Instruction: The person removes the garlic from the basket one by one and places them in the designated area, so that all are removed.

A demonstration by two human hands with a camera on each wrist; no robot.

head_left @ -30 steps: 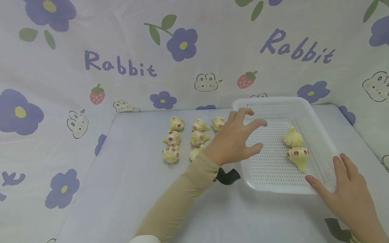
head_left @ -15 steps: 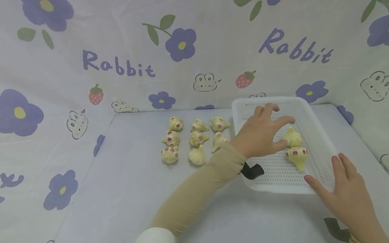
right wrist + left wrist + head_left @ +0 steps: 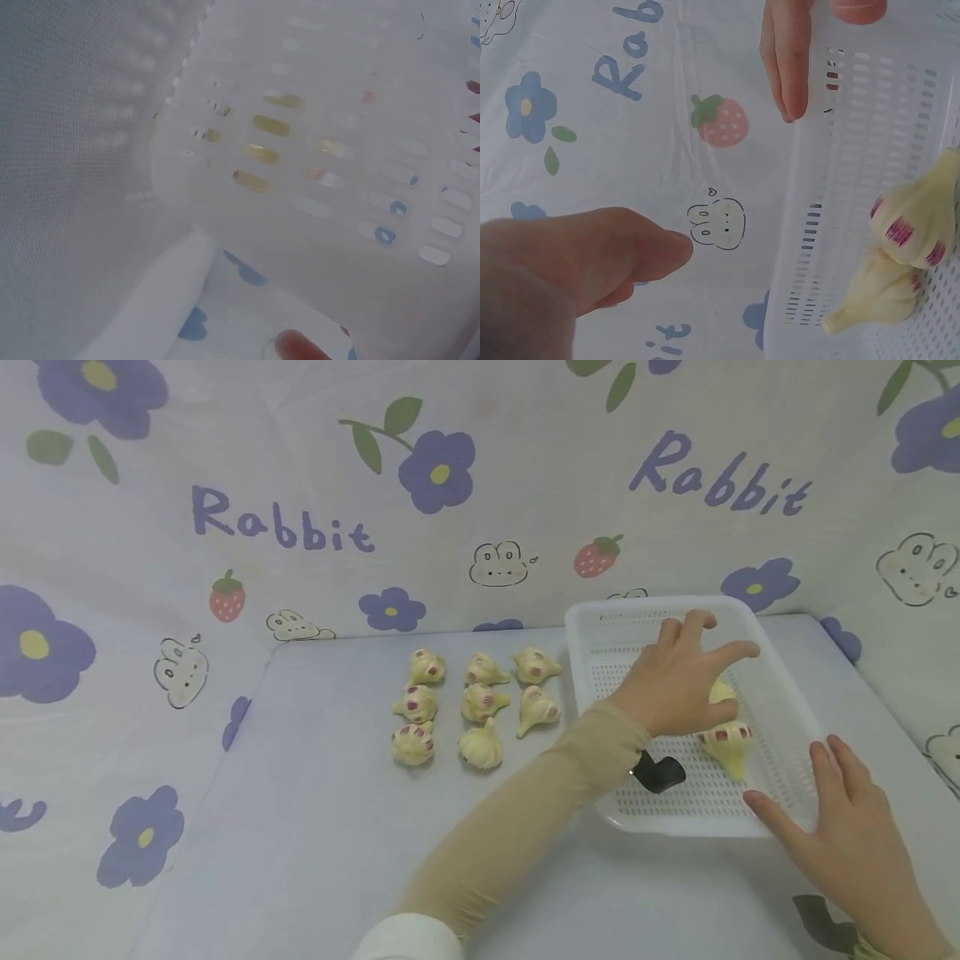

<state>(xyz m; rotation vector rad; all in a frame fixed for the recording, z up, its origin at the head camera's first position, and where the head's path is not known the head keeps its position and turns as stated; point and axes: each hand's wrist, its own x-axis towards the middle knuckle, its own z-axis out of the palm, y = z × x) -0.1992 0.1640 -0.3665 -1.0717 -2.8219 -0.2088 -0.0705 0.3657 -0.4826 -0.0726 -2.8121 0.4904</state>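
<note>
My left hand (image 3: 671, 689) hovers over a white perforated plastic basket (image 3: 787, 681), fingers spread and bent, with nothing visible in its grasp. Beside its thumb, two garlic bulbs lie in the basket. The nearer bulb (image 3: 726, 745) has purple marks; the farther pale one (image 3: 723, 692) is partly hidden by the hand. Both the marked bulb (image 3: 911, 214) and the pale bulb (image 3: 881, 289) show in the left wrist view. My right hand (image 3: 851, 835) rests at the basket's near right corner, fingers fairly straight along the outside and thumb over the rim.
Several more garlic bulbs (image 3: 480, 702) stand in rows on the pale tabletop (image 3: 315, 827), left of the basket. A patterned cloth (image 3: 420, 552) with flowers, rabbits and strawberries hangs behind.
My left hand has moved right, from the basket's left side to over its middle, beside the two bulbs. My right hand stays at the corner. The head view has shifted slightly.
</note>
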